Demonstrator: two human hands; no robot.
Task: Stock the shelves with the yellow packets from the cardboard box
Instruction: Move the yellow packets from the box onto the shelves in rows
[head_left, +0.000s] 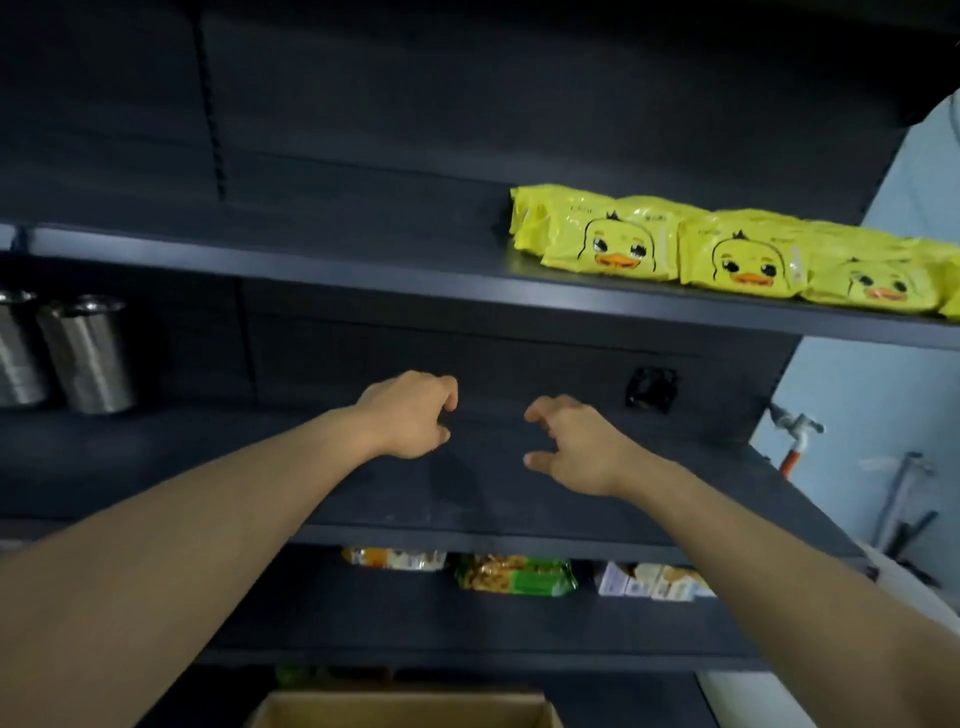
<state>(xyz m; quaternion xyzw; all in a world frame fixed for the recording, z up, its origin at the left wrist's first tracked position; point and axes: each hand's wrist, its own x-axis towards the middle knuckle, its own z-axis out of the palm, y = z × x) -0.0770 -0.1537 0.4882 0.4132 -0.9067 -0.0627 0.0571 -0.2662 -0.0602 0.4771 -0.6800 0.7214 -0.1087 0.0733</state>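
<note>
Empty hands (410, 415) (576, 447) below yellow packets (727, 254)

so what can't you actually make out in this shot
- Cardboard box, head view: the bottom edge cuts it off, so its contents are unseen.
- Yellow packets: the right edge cuts the row, so no count; their print is too small.
- Goods on the lower shelf: blurred and partly hidden by the shelf above.

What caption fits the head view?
Both empty hands, left and right, over the middle shelf; yellow packets above.

Bare forearms, no sleeves, bare hands (410, 415)
</note>
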